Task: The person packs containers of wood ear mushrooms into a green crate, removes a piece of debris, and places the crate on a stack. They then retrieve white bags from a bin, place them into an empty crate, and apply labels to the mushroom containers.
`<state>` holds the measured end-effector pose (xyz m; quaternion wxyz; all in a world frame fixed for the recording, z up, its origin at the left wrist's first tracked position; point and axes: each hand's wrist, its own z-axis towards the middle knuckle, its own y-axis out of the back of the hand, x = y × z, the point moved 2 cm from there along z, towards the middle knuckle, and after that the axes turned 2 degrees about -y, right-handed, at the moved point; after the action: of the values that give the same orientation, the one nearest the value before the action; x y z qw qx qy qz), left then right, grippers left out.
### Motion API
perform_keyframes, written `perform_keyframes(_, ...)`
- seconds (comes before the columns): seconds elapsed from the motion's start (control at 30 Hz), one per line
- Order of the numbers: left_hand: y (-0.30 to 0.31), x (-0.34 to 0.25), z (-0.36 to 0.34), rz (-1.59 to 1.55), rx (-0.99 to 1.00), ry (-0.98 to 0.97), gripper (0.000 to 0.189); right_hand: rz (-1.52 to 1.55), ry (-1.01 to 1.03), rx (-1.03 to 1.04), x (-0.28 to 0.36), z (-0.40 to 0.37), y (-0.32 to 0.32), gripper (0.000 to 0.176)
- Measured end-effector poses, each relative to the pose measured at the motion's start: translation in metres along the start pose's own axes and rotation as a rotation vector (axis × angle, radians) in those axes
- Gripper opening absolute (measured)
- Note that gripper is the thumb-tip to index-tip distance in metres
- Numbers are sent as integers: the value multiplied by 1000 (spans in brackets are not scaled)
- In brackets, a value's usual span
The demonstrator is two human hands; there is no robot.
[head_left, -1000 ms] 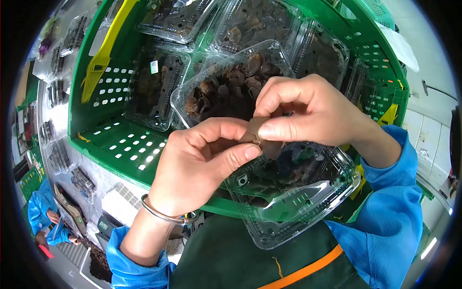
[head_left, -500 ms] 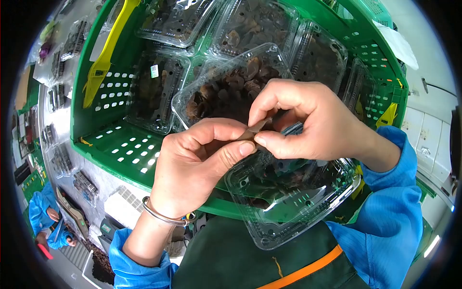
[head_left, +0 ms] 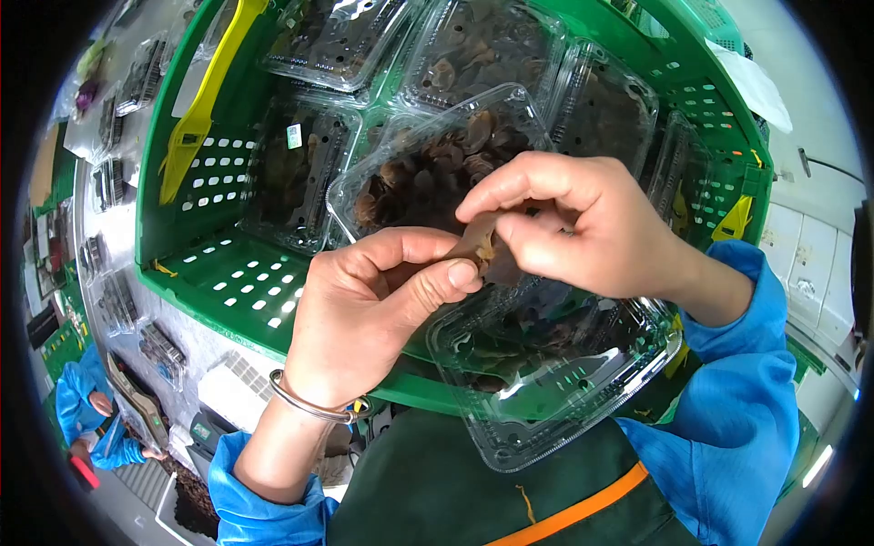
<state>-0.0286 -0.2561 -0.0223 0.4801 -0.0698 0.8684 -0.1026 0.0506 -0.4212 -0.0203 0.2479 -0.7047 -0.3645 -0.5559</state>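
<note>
Between finger and thumb, my left hand (head_left: 364, 300) pinches a brown, fungus-like piece (head_left: 477, 244) over an open clear tray. My right hand (head_left: 583, 223) touches the upper edge of the same piece with curled fingers. Beneath both hands, the clear tray (head_left: 341, 202) holds dark brown pieces (head_left: 428, 173). Its clear lid (head_left: 514, 450) hangs toward my apron. The tray rests over closed clear boxes inside a green crate (head_left: 150, 246).
Closed boxes (head_left: 482, 55) of brown pieces fill the crate, whose yellow handle (head_left: 191, 127) stands at left. More clear boxes (head_left: 164, 353) lie on a metal table (head_left: 196, 337). A co-worker in blue sleeves (head_left: 77, 400) is at lower left.
The brown piece now stands more upright, with its yellowish underside showing. My right hand has shifted slightly left and its fingertips sit higher on it. The co-worker's hand at lower left has moved.
</note>
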Motion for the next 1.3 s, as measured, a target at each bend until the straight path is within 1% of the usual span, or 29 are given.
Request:
perform_keyframes(0.07,0,0,1,14,-1,7,25,168,-57,7,-5,1,5,19)
perform_keyframes(0.1,-1,0,1,29,-7,7,25,143,-64,-6,-2,0,6,22)
perform_keyframes(0.17,-1,0,2,42,-12,9,25,140,-92,-15,-2,0,7,22)
perform_keyframes(0.23,-1,0,4,61,-14,73,25,138,-120,-25,-3,-1,9,22)
perform_keyframes(0.37,-4,-1,6,119,-17,89,25,182,-188,15,-5,-3,8,17)
perform_keyframes(0.43,-5,-2,6,75,-50,99,20,202,-224,40,-6,-4,7,15)
perform_keyframes(0.5,-5,0,6,90,-54,88,20,-43,-152,2,-8,-5,7,14)
perform_keyframes(0.6,-4,2,8,148,-64,71,20,36,-95,-33,-14,-5,2,16)
perform_keyframes(0.63,-4,2,8,186,-74,67,20,66,-167,-40,-13,-5,2,18)
perform_keyframes(0.67,-5,0,8,186,-75,67,20,66,-167,-39,-14,-5,2,18)
perform_keyframes(0.73,-9,-6,6,135,-94,193,26,21,-207,-41,-17,-3,5,20)
perform_keyframes(0.77,-10,-8,3,135,-94,192,26,20,-206,-41,-17,-2,7,20)
perform_keyframes(0.83,-8,-17,-10,410,-273,-24,39,-443,14,-87,-13,-3,11,22)
perform_keyframes(0.87,-4,-19,-19,417,-268,-24,39,-439,15,-95,-12,-4,13,22)
perform_keyframes(0.93,-5,-30,-38,1016,80,-392,46,-371,-3,-255,-5,-10,24,21)
perform_keyframes(0.97,-9,-32,-51,1006,227,-364,60,-462,15,-270,-1,-14,35,21)
perform_keyframes(1.0,-14,-35,-62,992,374,-338,74,-247,-155,-249,3,-20,46,19)
perform_keyframes(1.03,-27,-32,-68,986,458,-341,76,-161,-144,-264,1,-27,55,19)
perform_keyframes(1.07,-36,-28,-72,977,482,-367,73,-77,-131,-276,-3,-33,62,19)
perform_keyframes(1.1,-44,-27,-69,966,488,-371,68,-86,-131,-272,-7,-42,69,19)
perform_keyframes(1.13,-48,-27,-66,957,496,-375,64,-131,-218,-220,-15,-50,75,24)
perform_keyframes(1.17,-46,-22,-66,955,496,-380,64,-172,-307,-172,-22,-58,79,33)
perform_keyframes(1.2,-44,-14,-67,938,458,-516,58,-176,-308,-174,-26,-66,82,33)
perform_keyframes(1.23,-41,-9,-67,918,415,-652,52,-545,-230,-19,-26,-75,78,47)
perform_keyframes(1.27,-39,-5,-69,916,411,-654,52,-909,-142,143,-27,-83,74,63)
perform_keyframes(1.3,-39,-9,-69,924,387,-752,50,-658,-297,205,-31,-92,69,91)
